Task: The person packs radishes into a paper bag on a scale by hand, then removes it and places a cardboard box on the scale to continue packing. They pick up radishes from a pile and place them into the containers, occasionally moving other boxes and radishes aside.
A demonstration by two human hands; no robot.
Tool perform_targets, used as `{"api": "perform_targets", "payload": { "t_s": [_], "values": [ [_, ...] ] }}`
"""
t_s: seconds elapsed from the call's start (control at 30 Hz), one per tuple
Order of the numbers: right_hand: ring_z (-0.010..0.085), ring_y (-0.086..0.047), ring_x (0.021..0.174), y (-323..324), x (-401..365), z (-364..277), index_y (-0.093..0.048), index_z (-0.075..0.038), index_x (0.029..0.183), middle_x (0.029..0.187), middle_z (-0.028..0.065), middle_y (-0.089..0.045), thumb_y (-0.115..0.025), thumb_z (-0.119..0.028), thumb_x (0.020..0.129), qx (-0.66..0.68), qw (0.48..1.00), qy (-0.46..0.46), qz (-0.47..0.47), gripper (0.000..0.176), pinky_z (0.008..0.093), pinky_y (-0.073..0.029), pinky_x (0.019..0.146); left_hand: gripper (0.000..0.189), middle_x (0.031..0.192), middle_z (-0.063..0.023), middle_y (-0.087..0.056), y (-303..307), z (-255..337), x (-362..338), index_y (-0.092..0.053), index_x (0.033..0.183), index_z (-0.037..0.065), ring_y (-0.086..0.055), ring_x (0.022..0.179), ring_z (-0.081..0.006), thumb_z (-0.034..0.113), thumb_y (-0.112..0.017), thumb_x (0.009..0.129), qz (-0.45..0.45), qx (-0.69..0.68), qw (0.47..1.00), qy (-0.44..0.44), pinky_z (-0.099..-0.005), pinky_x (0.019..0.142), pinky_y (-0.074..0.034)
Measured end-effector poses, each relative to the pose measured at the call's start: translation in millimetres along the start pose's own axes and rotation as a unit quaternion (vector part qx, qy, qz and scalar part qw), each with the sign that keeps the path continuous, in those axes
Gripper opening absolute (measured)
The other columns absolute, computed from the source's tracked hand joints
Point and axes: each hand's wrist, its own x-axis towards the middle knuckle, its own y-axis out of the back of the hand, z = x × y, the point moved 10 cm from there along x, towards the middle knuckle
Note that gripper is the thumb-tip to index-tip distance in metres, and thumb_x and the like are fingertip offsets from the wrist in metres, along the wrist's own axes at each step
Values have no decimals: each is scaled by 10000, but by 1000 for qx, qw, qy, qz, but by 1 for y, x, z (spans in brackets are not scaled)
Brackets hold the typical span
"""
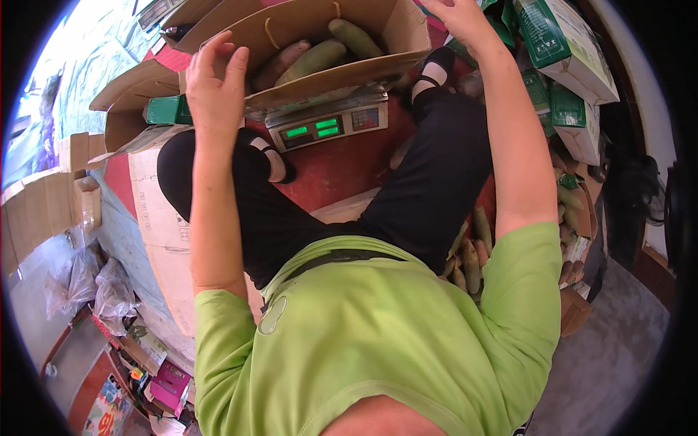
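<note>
Open brown cardboard box (404, 30) with rope loops: resting on a grey digital scale (313, 139). Long green and reddish-brown vegetables (314, 62): lying inside, toward the box's near edge. Left hand (218, 78): spreading thumb from curved fingers at the near-left corner. Right hand (458, 16): extending beyond the right edge, grip untellable.

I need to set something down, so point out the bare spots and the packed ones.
Bare: the red patch below the scale, between left foot and right leg; also gray floor past the right sleeve. Crowded: the carton, holding produce, and the right side, with green-and-white boxes and more produce by the leg.
</note>
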Motion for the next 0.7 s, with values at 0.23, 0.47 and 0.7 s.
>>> {"api": "perform_targets", "payload": {
  "t_s": [0.23, 0.47, 0.7],
  "values": [
    [181, -600, 1003, -22, 7, 45, -527, -22, 1251, 1163, 103, -606, -710, -202, 841, -114, 970, -208, -49, 484, 323, -497, 861, 664, 1319, -74, -557, 13, -102, 47, -480, 1365, 200, -487, 1243, -287, 548, -620, 817, -149, 281, 940, 127, -482, 1019, -373],
    [166, -647, 833, -45, 17, 100, -602, -73, 1155, 973, 56, -658, -672, -302, 862, -40, 969, -210, -122, 379, 305, -529, 679, 750, 1355, -88, -536, -2, -163, 44, -445, 1394, 147, -476, 1273, -308, 578, -613, 804, -248, 256, 919, 170, -527, 1023, -356],
    [111, -586, 750, 23, -10, 33, -581, -53, 1236, 934, 27, -648, -662, -282, 860, 11, 988, -150, -42, 447, 258, -452, 620, 655, 1263, -239, -570, -24, -178, 27, -491, 1355, 85, -556, 1180, -343, 421, -685, 826, -251, 176, 941, 142, -406, 982, -432]
  ]
}}
